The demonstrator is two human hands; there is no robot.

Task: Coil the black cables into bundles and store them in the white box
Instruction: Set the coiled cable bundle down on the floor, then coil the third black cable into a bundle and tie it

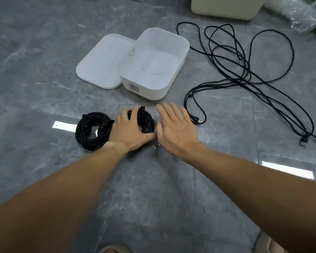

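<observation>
Just in front of the white box (153, 88), left hand (130, 131) is on a coiled cable bundle (146, 121): fingers curled over the far side of the coil, thumb hooked round its near right edge, so it grips the bundle. Coil lies flat on the grey floor (44, 61), mostly under the hand; a short black end sticks up between the fingers on the box side.

Right hand (175, 128) sits just right of that bundle, palm down, fingers straight and loosely spread, holding nothing. Its thumb side is right by the left thumb; cannot tell if they touch.

Second coiled bundle (92, 131) lies flat left of the held one, further from the box, touching the left wrist area; untouched by fingers.

Box is open-topped, nothing in it. Its lid (102, 64) lies flat at the box's left side, with the box's left edge overlapping it.

Right of the box, loose black cable (248, 70) sprawls in big loops over the floor; one plug end (196, 119) lies just beyond the right fingertips, another plug (303, 141) far right of the box.

Behind the box, at top edge: cream container (226, 8), crumpled clear plastic (299, 13).
</observation>
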